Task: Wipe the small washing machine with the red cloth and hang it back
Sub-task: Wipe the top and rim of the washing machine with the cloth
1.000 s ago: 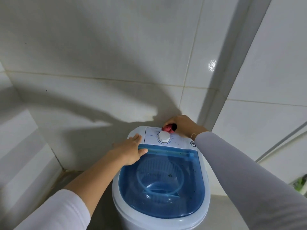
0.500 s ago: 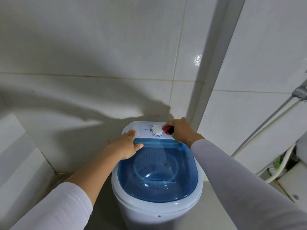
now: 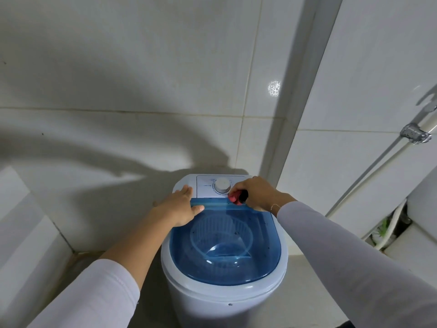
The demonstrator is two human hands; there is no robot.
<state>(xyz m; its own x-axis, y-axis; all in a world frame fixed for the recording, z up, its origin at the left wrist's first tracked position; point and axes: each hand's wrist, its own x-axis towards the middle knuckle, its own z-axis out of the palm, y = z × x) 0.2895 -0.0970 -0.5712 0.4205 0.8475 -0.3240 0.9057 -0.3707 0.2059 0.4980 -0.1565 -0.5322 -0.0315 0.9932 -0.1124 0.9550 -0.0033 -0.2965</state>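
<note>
The small white washing machine (image 3: 212,301) stands in a tiled corner, with a clear blue lid (image 3: 224,252) and a white dial (image 3: 222,185) on its rear panel. My right hand (image 3: 257,192) is shut on the bunched red cloth (image 3: 234,198) and presses it at the lid's hinge edge, just right of and below the dial. My left hand (image 3: 181,205) lies flat, fingers spread, on the rear left of the lid and rim. Most of the cloth is hidden inside my fist.
White tiled walls (image 3: 142,91) close in behind and on the left. At the right run a chrome hose and white pipe (image 3: 369,178) with a metal fitting (image 3: 415,133), above a white fixture (image 3: 421,209) and a gap with some green.
My right hand with the red cloth has slid from behind the dial, round its right side, down to the lid's hinge edge. My left hand has stayed on the rear left of the lid.
</note>
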